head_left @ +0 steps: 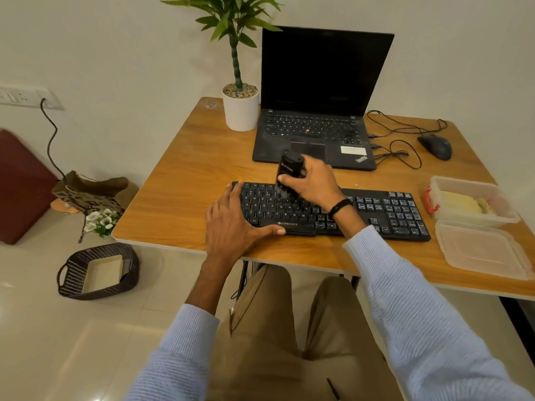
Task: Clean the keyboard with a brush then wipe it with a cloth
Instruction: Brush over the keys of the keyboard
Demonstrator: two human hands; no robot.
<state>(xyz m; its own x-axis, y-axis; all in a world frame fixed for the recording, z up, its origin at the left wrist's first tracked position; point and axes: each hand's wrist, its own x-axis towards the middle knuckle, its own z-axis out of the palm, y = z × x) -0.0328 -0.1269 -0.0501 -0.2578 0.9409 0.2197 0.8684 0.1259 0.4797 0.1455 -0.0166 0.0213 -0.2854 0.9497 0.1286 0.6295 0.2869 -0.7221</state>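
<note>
"Fingers of the right hand: what are they doing?"

"They are curled round the body of a black brush, holding it nearly upright. Its bristles point down from them onto the upper letter rows of the keyboard."

"And the left hand?"

"It holds nothing. It is spread over the keyboard's near left corner, down and to the left of the brushing fingers, with straight fingers along the left edge and the thumb along the front edge. It seems to be pinning the board to the table."

"So how far along is the job?"

"I judge the brushing step to be under way. The bristles are on the letter keys just under the right fingers. The arrow keys and number pad lie well to the right of them, and nothing shows whether they have been brushed. Wiping has not begun, since neither hand has a cloth."

"Where is the cloth, then?"

"I cannot say for certain. Far to the right of the fingers stands a clear container with something pale yellow inside. Its lid lies just on the near side of it. That may be the cloth, but it is too blurred to tell."

"Anything close to the brush?"

"An open laptop with a dark screen sits just beyond the fingers."
</note>
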